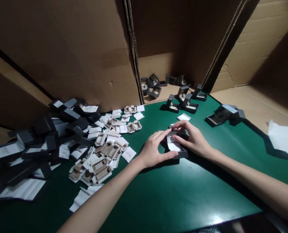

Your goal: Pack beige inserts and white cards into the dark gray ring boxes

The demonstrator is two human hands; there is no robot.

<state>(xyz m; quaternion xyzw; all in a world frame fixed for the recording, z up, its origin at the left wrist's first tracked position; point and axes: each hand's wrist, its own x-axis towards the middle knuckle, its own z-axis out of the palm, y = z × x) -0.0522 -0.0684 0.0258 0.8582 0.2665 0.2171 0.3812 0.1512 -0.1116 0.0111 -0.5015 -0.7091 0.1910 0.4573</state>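
1. The small black box (182, 154) lay open near the middle of the green tabletop (207, 191), directly between your two hands, with white lining (172, 146) showing inside it.

2. Your left hand (156, 147) was clamped on the box's left side, thumb along the near edge and fingers reaching toward the far edge. That spread seemed a sound brace; light, even pressure probably suited the thin walls best.

3. Your right hand (193, 139) arched over the box from the right. Its thumb was over the white lining and its fingers curled around the far end, thumb and fingers apart. Whether they pinched anything could not be told.

4. Good handling here seemed to call for the right thumb to work flat against the lining, since a fingertip dug in could have creased it, while the left hand took any tug.

5. A loose white slip (184, 116) lay just beyond your right fingers, near enough to be brushed by a wide reach.

6. To the left lay a heap of cardboard inserts (107, 150) among white papers, with a pile of black boxes (72, 115) farther left. Open black boxes (192, 107) stood at the far side, well apart from your wrists; short movements looked safest for leaving both sides undisturbed.
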